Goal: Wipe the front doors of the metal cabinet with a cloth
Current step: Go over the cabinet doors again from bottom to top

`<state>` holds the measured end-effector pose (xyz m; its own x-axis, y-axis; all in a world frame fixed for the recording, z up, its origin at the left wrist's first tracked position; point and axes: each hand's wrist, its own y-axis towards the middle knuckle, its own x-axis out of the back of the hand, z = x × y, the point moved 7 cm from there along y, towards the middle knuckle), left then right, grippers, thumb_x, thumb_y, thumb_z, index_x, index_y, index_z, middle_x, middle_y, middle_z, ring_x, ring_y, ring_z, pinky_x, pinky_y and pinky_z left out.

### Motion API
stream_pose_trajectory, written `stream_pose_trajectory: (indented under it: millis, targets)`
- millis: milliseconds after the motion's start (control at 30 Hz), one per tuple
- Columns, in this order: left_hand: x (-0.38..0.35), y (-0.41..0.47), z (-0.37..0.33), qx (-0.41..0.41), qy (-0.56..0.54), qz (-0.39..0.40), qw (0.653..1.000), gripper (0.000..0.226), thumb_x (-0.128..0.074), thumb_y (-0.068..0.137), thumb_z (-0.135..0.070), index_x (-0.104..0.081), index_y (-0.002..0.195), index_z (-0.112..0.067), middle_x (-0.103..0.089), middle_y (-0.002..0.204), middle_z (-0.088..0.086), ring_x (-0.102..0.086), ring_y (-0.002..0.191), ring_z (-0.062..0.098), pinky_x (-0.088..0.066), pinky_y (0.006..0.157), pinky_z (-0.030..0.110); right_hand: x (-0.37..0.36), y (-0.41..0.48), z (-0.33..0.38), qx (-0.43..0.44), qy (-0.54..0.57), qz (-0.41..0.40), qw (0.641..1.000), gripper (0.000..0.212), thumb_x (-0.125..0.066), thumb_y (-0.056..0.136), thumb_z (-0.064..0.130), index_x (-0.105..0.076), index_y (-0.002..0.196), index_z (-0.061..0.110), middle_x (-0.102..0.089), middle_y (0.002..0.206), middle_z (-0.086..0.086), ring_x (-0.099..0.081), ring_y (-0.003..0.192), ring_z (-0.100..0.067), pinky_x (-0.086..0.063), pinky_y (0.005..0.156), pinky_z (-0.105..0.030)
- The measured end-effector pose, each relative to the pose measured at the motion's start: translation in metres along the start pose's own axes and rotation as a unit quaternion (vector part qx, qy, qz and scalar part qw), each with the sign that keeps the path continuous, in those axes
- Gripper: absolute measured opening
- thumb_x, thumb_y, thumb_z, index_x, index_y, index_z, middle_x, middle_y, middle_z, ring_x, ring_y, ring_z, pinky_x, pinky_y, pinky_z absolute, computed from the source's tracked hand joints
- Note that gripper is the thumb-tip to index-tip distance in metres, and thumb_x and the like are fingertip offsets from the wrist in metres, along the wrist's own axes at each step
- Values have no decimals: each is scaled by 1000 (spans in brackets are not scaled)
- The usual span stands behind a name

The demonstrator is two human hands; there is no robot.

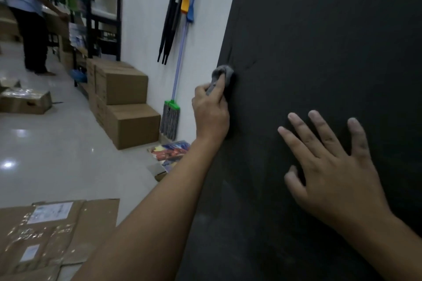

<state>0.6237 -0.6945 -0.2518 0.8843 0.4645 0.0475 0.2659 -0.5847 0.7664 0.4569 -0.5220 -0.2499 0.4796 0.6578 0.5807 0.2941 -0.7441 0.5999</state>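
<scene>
The dark metal cabinet [319, 41] fills the right half of the head view, its flat black front close to me. My left hand [211, 112] grips a bunched grey cloth [222, 73] and holds it against the cabinet's left edge at mid height. My right hand [331, 166] lies flat on the cabinet front, lower and to the right, fingers spread and straight. Faint wipe streaks show on the black surface near the cloth.
A mop [170, 116] and long-handled tools [182, 7] lean on the white wall left of the cabinet. Cardboard boxes [123, 98] are stacked along the wall, flattened cardboard [45, 235] lies on the shiny floor, and a person [29, 18] stands by the shelves at far left.
</scene>
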Motion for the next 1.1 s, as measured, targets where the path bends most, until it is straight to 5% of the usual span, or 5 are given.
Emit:
stream_pose_trajectory:
  millis: [133, 467, 767, 933, 1100]
  targets:
    - [-3, -36, 37, 71, 10, 4, 997, 52, -51, 97, -7, -49, 144, -29, -48, 114, 15, -47, 103, 32, -36, 93, 31, 0, -17, -4, 9, 1, -2, 1000, 73, -47, 78, 38, -45, 149, 21, -29, 162, -3, -23, 151, -26, -3, 120, -62]
    - [-7, -146, 82, 187, 17, 74, 979, 42, -50, 100, -15, -55, 140, -24, -47, 107, 4, -53, 94, 22, -49, 86, 41, -6, -53, -3, 18, -10, 43, 999, 70, -39, 82, 38, -47, 148, 18, -29, 162, -4, -23, 151, -28, -8, 119, -64]
    - [-23, -252, 23, 59, -22, 105, 993, 32, -62, 86, -7, -73, 115, -17, -58, 105, 5, -51, 97, 19, -46, 83, 33, -42, -135, 0, -7, -13, 44, 999, 74, -43, 80, 37, -39, 153, 23, -18, 167, -1, -15, 154, -22, -2, 119, -62]
    - [-32, -288, -1, -41, -54, 114, 991, 37, -56, 83, -17, -65, 118, -26, -49, 115, 1, -42, 105, 11, -39, 94, 27, -50, -173, -10, -97, -9, 23, 995, 75, -43, 84, 36, -30, 157, 25, -14, 167, -1, -11, 154, -22, 2, 118, -60]
    - [-36, -301, -14, -150, -52, 166, 973, 41, -58, 80, -6, -64, 117, -24, -44, 117, 4, -45, 107, 20, -35, 97, 28, -46, -208, -26, -190, -24, -2, 982, 69, -50, 94, 38, -25, 158, 29, -10, 168, -6, -4, 155, -20, 8, 118, -59]
